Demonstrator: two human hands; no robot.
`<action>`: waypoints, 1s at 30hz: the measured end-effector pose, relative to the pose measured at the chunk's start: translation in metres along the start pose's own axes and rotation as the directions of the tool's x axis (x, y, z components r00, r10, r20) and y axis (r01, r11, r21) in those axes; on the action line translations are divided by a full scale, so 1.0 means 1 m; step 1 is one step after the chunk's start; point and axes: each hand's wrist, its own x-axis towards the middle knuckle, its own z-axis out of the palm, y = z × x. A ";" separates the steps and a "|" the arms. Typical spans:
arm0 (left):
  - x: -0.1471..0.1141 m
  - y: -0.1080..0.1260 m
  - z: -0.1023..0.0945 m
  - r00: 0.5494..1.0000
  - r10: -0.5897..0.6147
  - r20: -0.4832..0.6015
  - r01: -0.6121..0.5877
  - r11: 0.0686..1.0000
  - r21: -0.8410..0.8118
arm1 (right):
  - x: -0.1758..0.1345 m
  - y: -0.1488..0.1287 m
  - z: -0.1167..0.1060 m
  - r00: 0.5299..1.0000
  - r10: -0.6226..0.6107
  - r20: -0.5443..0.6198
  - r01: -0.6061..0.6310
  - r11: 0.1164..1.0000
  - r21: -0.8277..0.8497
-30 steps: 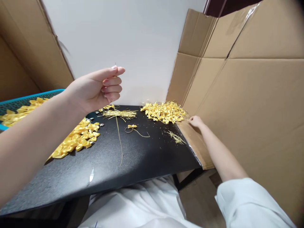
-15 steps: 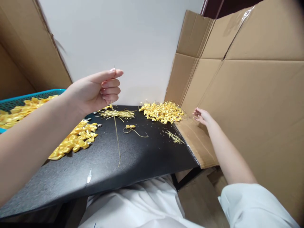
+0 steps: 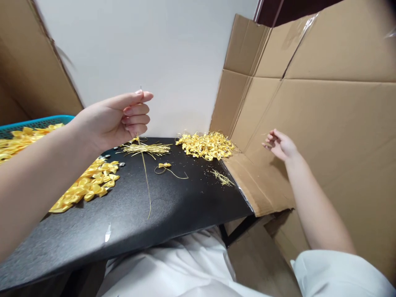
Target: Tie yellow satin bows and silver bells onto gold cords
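My left hand (image 3: 123,117), raised over the table, is closed around a thin gold cord (image 3: 146,177) that dangles below the fist. A short thin tip pokes up above thumb and forefinger; whether it is the cord's end or something else I cannot tell. Far to the right, in front of the cardboard, my right hand (image 3: 281,144) has its fingers bent together; anything in them is too fine to make out. Below the left hand lie a bundle of gold cords (image 3: 148,149) and one small yellow bow (image 3: 164,165) with a cord looped from it.
Yellow ribbon bows (image 3: 88,185) lie in a heap at the left, beside a teal basket (image 3: 40,121) of more bows. Toward the back is a pile of small corded bows (image 3: 206,145), with cord scraps (image 3: 222,178) nearer. Cardboard (image 3: 324,123) walls the right side.
My right hand has moved outward to the right and slightly up, away from the left hand. The left hand keeps its grip on the cord; the whole view has shifted a little.
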 end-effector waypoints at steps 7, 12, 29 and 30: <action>0.002 -0.004 -0.002 0.999 -0.027 0.023 0.027 1.000 -0.014 | -0.106 0.025 -0.019 0.989 -0.120 -0.091 0.091 0.957 -0.275; 0.003 -0.007 0.000 0.999 -0.034 0.016 0.034 0.999 0.002 | -0.166 0.055 -0.032 0.987 -0.062 -0.148 0.003 0.929 -0.370; 0.012 -0.014 -0.009 0.995 -0.048 0.091 0.044 0.998 0.041 | -0.233 0.076 -0.080 0.920 0.304 -0.248 -0.392 0.746 -0.539; 0.013 -0.014 -0.012 0.993 -0.047 0.111 0.043 0.998 0.038 | -0.234 0.080 -0.080 0.907 0.347 -0.237 -0.420 0.720 -0.552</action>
